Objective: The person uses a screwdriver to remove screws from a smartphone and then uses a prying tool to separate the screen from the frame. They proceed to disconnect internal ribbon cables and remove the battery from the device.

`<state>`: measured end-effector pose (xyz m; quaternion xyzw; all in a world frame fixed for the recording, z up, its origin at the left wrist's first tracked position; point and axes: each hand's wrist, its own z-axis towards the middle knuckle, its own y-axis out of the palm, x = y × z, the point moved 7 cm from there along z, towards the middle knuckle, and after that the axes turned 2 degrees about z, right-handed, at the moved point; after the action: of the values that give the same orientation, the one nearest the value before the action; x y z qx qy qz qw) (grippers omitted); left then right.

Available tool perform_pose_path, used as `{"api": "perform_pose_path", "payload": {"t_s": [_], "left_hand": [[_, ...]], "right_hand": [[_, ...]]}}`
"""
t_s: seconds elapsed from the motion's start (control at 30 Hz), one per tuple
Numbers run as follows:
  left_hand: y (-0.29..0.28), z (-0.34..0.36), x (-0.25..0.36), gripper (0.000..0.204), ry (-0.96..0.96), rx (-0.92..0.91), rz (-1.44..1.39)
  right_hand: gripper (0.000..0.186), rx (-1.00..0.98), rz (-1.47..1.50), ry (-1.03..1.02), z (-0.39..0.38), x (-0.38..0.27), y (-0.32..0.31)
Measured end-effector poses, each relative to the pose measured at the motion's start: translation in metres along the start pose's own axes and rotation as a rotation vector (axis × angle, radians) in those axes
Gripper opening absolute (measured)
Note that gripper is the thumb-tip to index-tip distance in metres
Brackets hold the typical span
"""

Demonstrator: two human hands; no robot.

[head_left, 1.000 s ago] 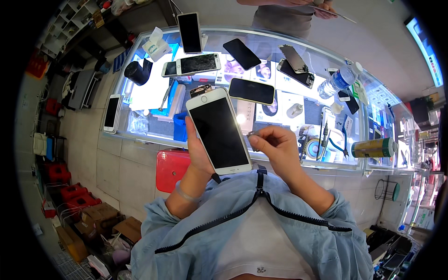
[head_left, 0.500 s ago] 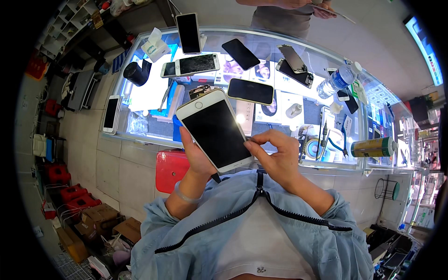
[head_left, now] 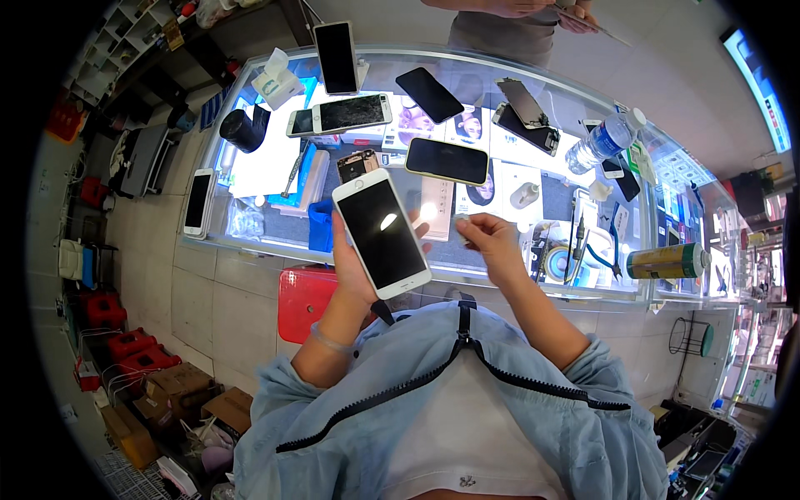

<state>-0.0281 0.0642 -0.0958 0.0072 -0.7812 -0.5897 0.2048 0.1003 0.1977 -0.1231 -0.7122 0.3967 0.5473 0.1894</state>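
My left hand [head_left: 353, 271] holds a white smartphone [head_left: 382, 235] face up, fingers curled round it and showing past its right edge; its dark screen reflects light. Just right of the phone, my right hand [head_left: 500, 250] pinches a small pale piece [head_left: 461, 225] too small to name. Beyond the held phone, an opened phone with exposed insides [head_left: 357, 164] and a black-screened phone [head_left: 447, 158] lie on the lit glass display counter [head_left: 275, 243].
Several other phones [head_left: 352, 114], a black cylinder [head_left: 241, 130], a tissue pack [head_left: 278, 81], a water bottle [head_left: 600, 148], pliers [head_left: 610, 258] and a yellow can [head_left: 664, 262] are on the counter. A red stool [head_left: 304, 304] stands below. A person [head_left: 504, 31] holds something across the counter.
My right hand has left the phone's right edge, moving up and right. The phone has shifted up and right since half a second ago, revealing my left fingertips beside it.
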Motion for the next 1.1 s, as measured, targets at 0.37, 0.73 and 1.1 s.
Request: {"api": "perform_pose_path", "payload": {"t_s": [0.37,0.73,1.1], "left_hand": [[-0.047,0.0,0.006,0.074,0.003,0.003,0.079],[-0.044,0.01,-0.033,0.078,0.183,0.002,0.535],[-0.022,0.011,-0.042,0.107,0.305,-0.236,0.818]], "right_hand": [[0.025,0.181,-0.951,-0.35,0.02,-0.006,-0.055],[0.085,-0.35,-0.694,-0.51,-0.039,-0.047,0.054],[0.092,-0.476,-0.698,-0.494,-0.024,-0.04,0.06]]}}
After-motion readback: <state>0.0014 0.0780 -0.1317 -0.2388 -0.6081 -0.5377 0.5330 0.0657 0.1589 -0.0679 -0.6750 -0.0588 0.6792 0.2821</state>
